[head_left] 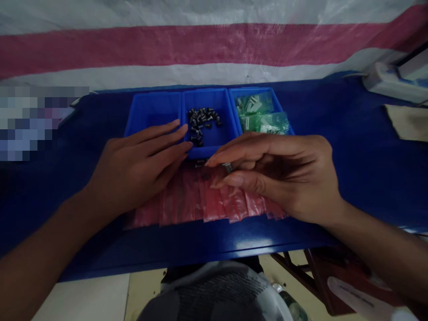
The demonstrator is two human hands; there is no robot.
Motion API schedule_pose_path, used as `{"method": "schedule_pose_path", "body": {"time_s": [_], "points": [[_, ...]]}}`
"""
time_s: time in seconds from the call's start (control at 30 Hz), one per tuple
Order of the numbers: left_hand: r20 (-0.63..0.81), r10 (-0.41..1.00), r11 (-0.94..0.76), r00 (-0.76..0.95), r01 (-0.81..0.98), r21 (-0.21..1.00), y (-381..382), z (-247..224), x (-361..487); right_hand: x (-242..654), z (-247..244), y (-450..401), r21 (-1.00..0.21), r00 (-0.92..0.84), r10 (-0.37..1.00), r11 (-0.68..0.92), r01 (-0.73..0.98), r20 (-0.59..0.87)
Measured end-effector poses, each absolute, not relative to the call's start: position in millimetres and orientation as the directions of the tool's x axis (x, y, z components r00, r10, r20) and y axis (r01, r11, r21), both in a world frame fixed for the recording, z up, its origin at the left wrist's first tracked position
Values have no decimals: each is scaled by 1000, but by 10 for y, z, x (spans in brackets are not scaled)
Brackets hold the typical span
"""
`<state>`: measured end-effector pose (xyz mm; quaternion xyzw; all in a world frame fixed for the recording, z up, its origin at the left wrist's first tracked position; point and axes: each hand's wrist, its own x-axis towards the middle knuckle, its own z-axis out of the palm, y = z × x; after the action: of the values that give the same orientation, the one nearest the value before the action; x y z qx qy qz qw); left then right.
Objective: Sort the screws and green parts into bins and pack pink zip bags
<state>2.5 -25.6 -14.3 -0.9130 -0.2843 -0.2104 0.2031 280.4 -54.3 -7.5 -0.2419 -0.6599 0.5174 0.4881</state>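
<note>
"Where is the small metal piece [228,167]?"

"In the right hand [281,174], partly closed, thumb and fingers around it, above the red bags [214,211]."

"What could go wrong?"

"A loose pinch might drop it among the bags, or into the dark screws [202,115] in the middle blue tray [212,152]."

"And the left hand [133,169]?"

"Fingers outstretched, but palm and thumb are hidden, so any hold cannot be told. The piece's ends are also too blurred to make out."
</note>
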Motion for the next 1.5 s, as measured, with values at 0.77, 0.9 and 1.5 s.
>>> {"method": "schedule_pose_path", "body": {"time_s": [0.77,0.9,1.5], "points": [[507,454,-754,733,619,-220,-268,-137,28,2820,-14,-527,-910,-380,828,363,-198,413],[521,437,-753,733,615,-233,-259,-133,41,2806,-30,-507,-966,-431,865,213,-147,256],[500,435,-751,749,608,-257,-263,-130,35,2769,-306,-508,-44,-834,366,923,383,414]]}}
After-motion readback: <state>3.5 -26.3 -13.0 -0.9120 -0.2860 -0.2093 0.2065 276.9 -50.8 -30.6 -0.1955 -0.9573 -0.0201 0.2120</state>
